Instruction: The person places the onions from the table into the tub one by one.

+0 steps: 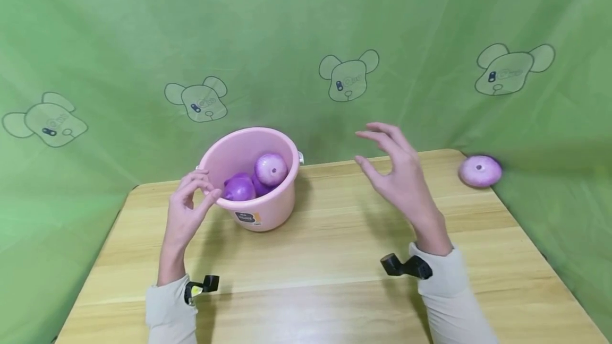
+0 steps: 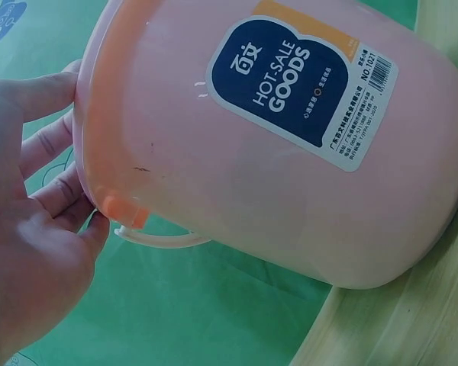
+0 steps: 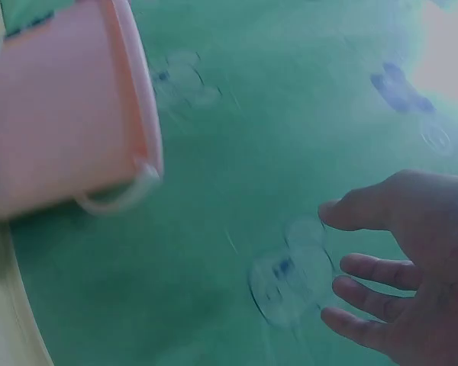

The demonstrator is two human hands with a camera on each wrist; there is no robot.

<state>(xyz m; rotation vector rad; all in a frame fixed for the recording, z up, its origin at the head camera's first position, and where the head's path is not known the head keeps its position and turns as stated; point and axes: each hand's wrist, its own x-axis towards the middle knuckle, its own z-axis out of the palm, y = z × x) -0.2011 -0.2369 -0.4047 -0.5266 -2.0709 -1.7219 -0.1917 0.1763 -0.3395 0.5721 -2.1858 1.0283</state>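
A pink bucket (image 1: 268,211) stands upright near the table's back edge, its label facing me. Inside it lie purple onions (image 1: 271,170), one showing its pale root end. My left hand (image 1: 186,206) holds the bucket's rim at the front left, fingers bent and thumb at the edge. In the left wrist view the fingertips of that hand (image 2: 38,229) meet the rim beside the handle's joint. To the right of the bucket, my right hand (image 1: 399,174) hangs in the air, fingers spread apart with nothing between them.
Another purple onion (image 1: 480,171) sits at the back right corner of the wooden table (image 1: 306,280). A green curtain (image 1: 268,25) with printed bear heads hangs behind and along both sides. The bucket's white handle (image 2: 164,238) hangs down.
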